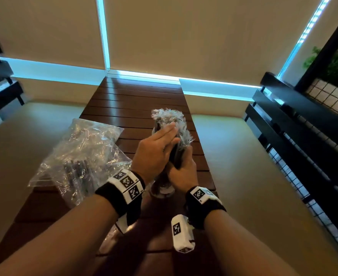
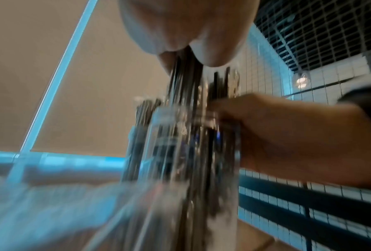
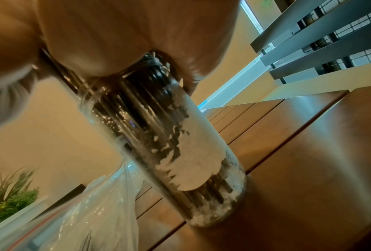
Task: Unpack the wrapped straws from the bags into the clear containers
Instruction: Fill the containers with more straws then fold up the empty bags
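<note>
- Right hand, nearest, grasps the straws just above the jar.
- Left hand lies flat against them, fingers straight.
- Light, slippery wrappers likely; hold mid-bundle.
- Bag lies left on the table.

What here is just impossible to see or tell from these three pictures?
- Head view: the clear container is mostly hidden behind both hands.
- Head view: how many wrapped straws stand in it; crinkled wrappers cover them.
- Left wrist view: motion blur smears the container and the bag.
- Right wrist view: the right hand hides the container's mouth.
- Bag contents: glare hides the count.
</note>
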`<state>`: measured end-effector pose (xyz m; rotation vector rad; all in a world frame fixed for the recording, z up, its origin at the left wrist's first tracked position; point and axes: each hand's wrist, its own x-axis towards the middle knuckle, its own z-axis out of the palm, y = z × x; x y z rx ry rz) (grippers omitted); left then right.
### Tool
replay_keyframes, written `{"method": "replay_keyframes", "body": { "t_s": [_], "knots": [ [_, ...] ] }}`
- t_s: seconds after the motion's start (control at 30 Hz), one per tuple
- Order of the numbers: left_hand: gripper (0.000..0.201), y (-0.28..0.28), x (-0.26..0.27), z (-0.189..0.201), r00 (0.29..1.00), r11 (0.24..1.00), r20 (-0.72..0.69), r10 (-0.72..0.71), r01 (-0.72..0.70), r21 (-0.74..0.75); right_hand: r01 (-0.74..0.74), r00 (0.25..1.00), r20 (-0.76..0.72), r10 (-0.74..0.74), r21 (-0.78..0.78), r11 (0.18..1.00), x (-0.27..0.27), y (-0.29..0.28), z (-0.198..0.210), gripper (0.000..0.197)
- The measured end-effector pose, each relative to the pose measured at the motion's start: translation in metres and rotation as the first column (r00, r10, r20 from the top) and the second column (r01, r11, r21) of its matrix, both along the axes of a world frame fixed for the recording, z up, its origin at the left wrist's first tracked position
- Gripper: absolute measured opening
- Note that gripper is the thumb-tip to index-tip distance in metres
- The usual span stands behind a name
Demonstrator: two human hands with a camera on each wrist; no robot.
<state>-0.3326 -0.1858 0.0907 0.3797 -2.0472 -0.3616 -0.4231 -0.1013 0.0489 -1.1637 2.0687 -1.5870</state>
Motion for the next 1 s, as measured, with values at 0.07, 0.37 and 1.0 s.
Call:
{"method": "replay_keyframes", "body": {
  "t_s": [0.07,0.37,1.0],
  "knots": [
    [0.044,0.005,0.005,-0.014,0.998,1.000,0.057,0.009,-0.010,0.020,-0.024,1.000,0.019,0.024,0.008,1.000,-0.001,0.001,0.001,0.038],
    [0.069,0.012,0.034,-0.006,0.936,0.982,0.325,-0.133,0.081,0.169,0.009,0.997,-0.073,-0.010,-0.002,1.000,0.009,0.017,0.010,0.096],
    [0.022,-0.079,0.210,-0.082,0.431,0.746,0.902,0.034,-0.611,0.264,-0.242,0.753,-0.269,0.601,0.736,0.632,0.121,-0.020,-0.038,0.016]
  ]
}}
